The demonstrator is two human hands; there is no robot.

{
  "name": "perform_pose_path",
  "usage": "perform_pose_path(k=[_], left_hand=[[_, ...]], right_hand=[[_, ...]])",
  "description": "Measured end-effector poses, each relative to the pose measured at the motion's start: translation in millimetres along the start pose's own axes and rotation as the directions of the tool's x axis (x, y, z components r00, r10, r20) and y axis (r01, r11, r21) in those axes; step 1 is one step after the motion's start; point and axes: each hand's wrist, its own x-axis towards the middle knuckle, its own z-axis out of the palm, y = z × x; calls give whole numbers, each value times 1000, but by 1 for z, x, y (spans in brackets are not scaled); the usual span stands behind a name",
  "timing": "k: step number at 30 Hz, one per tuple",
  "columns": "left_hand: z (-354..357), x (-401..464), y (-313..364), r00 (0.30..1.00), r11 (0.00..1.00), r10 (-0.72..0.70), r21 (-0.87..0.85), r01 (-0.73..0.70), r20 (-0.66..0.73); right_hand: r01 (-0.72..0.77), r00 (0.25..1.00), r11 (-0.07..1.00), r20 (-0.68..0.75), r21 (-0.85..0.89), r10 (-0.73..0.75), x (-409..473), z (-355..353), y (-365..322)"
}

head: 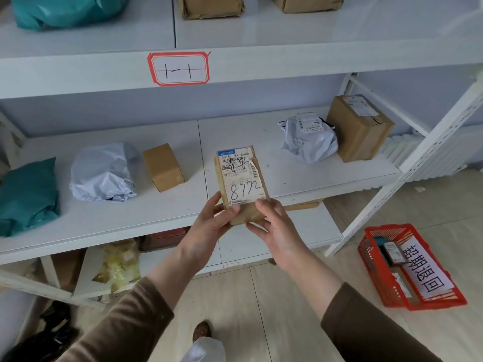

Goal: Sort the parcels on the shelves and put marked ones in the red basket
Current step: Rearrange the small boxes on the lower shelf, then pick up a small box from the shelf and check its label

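I hold a small brown cardboard parcel (241, 178) upright in front of the middle shelf (235, 131), its white label with handwritten black marks facing me. My left hand (213, 223) grips its lower left corner and my right hand (274, 226) grips its lower right. The red basket (376, 278) with a white paper sign stands on the floor at the right and has a few parcels inside. On the middle shelf lie a teal bag (26, 197), a grey bag (104, 173), a small brown box (163, 167), another grey bag (309, 141) and a larger brown box (359, 128).
The upper shelf (78, 71) carries a red-framed tag reading 1-1 (179, 69), a teal bag (65, 9) and two brown boxes. A white slanted shelf post (407, 176) stands between shelf and basket. A yellowish bag (120, 265) lies on the lowest shelf. Dark bags (44, 335) sit at the bottom left.
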Motion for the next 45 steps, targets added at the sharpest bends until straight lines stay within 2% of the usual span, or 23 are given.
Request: perform_pose_path(k=[5,8,12,16,19,26,34,41,43,45], left_hand=[[3,23,-4,977,991,-132,-53,125,-166],[-3,48,3,971,987,-158,-6,160,-181],[-15,93,14,960,980,-182,44,195,-212],[-29,144,22,954,976,-175,84,200,-244],[-41,180,17,951,975,-173,91,201,-255],[-73,226,5,914,956,-263,45,291,-310],[-84,250,9,915,957,-215,112,267,-341],[-89,253,11,906,959,-227,81,273,-357],[-93,249,13,904,958,-230,81,276,-361],[-98,240,17,914,964,-185,115,240,-361]], right_hand=[[-108,989,993,-102,42,112,32,4,8],[-118,983,993,-139,-2,117,64,14,7],[-139,974,978,-200,-155,107,107,29,-4],[-201,955,906,-282,-372,96,158,29,-8],[-233,949,918,-280,-322,143,194,31,-9],[-248,945,929,-279,-274,170,247,43,0],[-189,954,928,-282,-321,97,277,48,7],[-186,945,903,-322,-388,57,283,52,10],[-191,920,823,-389,-535,-40,281,54,9],[-138,881,718,-417,-682,-226,275,56,10]])
